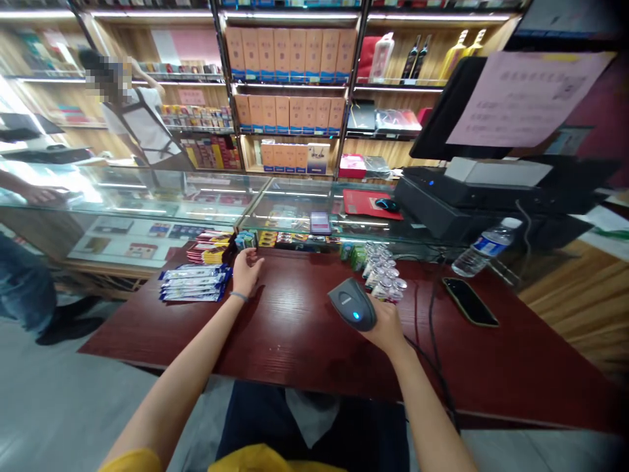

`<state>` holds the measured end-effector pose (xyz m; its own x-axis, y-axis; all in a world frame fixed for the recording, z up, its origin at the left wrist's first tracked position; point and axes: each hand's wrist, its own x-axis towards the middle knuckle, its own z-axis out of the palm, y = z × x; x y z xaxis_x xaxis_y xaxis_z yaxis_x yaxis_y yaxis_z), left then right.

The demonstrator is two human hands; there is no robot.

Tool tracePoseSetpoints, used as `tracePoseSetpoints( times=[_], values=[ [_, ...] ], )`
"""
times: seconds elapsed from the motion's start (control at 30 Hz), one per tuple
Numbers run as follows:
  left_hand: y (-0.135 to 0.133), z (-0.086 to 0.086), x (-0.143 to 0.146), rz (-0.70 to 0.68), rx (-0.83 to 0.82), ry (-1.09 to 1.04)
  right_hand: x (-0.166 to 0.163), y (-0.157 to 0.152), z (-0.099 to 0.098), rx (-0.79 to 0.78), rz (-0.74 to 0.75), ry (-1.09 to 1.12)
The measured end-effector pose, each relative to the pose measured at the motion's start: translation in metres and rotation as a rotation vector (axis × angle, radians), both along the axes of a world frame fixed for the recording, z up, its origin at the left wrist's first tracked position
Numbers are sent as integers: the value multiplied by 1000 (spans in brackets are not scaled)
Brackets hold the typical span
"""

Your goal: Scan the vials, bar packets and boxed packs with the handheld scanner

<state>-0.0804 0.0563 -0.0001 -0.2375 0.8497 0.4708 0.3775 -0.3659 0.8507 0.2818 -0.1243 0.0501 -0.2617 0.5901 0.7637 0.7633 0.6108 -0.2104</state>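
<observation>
My right hand (pixel 386 320) is wrapped around a dark barcode scanner (pixel 352 304) with a blue light, held over the reddish-brown desk (pixel 289 328). My left hand (pixel 247 270) is at the back left of the desk, thumb apart from its fingers, with nothing visible in it. Its fingertips are close to small blue-green packs (pixel 246 240); whether they touch is unclear. Left of that hand lie a pile of blue-and-white packets (pixel 192 283) and a stack of red and yellow packs (pixel 211 248). Beyond the scanner stand several clear-lidded small containers (pixel 386 275) and green packs (pixel 354 254).
A phone (pixel 470 301) and a water bottle (pixel 486 248) lie at the right, near a black cable (pixel 433 328). Behind the desk runs a glass display counter (pixel 289 196), with a monitor (pixel 449 111) on its right. Two other people are at the left.
</observation>
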Motion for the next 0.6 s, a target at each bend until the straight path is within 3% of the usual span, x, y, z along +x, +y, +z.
tracePoseSetpoints(
  times=[0.27,0.43,0.6],
  values=[
    [41,14,-36,102,-48,342,-7,10,-8,-31,13,-17],
    [64,21,-41,161,-89,565,-6,9,-6,-40,14,-15],
    [68,18,-40,185,-96,651,-6,11,-6,-28,10,-11]
  ],
)
